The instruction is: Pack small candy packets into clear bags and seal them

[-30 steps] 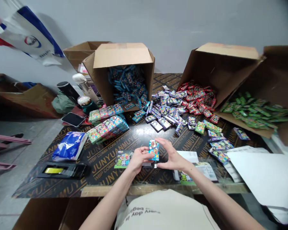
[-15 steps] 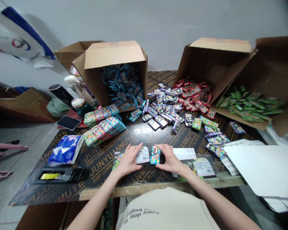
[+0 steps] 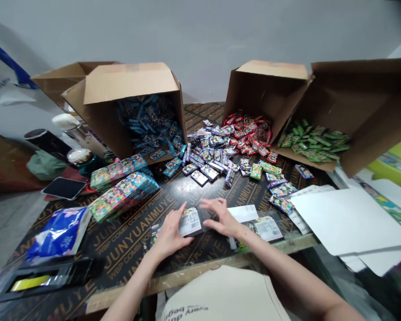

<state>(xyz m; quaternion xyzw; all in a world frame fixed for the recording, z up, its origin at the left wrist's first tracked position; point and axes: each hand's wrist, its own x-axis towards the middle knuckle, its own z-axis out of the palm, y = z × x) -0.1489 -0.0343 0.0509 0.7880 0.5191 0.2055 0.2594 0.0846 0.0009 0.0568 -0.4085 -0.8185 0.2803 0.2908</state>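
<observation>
My left hand (image 3: 169,232) lies flat on the dark table (image 3: 127,240), its fingers resting on a clear-wrapped pack with a white barcode label (image 3: 190,221). My right hand (image 3: 220,216) hovers just right of that pack with fingers spread, touching its edge; nothing is gripped in it. Another labelled pack (image 3: 265,227) lies to the right of my right wrist. Beyond my hands lie spilled purple packets (image 3: 214,154), red packets (image 3: 250,133), green packets (image 3: 312,142) and blue packets (image 3: 150,122).
Three tipped cardboard boxes (image 3: 127,84) (image 3: 267,84) (image 3: 361,98) stand at the back. Rows of stacked multicoloured packs (image 3: 123,189) sit left of centre. A tissue pack (image 3: 58,232), tape dispenser (image 3: 43,278), phone (image 3: 63,188) and flasks (image 3: 70,125) are at left; white sheets (image 3: 347,218) at right.
The small blue packet held up between both hands came down to the table and is out of sight. My hands spread flat over the labelled pack. The view turned right.
</observation>
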